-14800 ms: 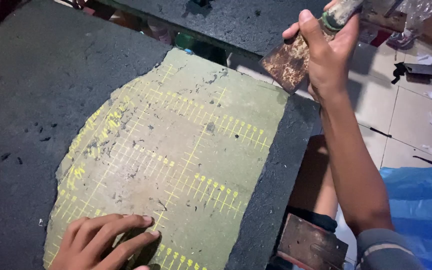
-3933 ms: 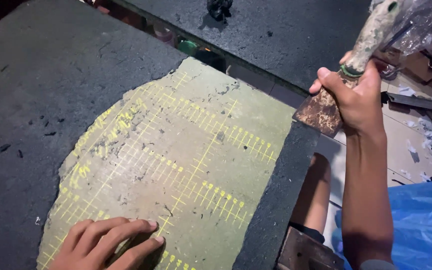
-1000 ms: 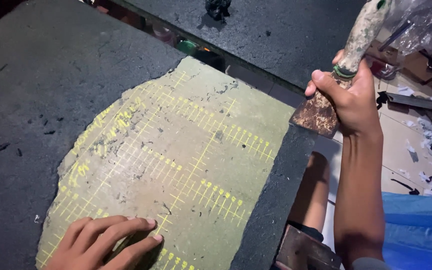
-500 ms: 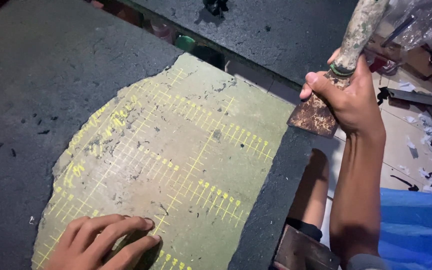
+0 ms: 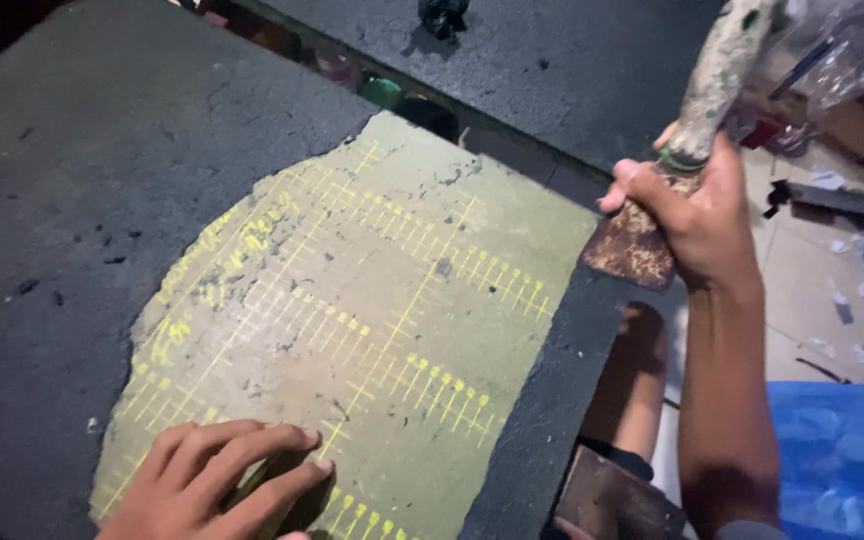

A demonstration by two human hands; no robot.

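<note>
Right hand (image 5: 707, 215) grips rusty scraper (image 5: 632, 245) beside yellow-gridded green mat (image 5: 372, 320).

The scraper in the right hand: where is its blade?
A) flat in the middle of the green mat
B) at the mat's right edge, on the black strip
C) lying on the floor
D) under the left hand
B: the right hand grips the scraper with its rusty blade at the right edge of the green mat, on the black strip, while the left hand presses flat on the mat's near part.
</note>
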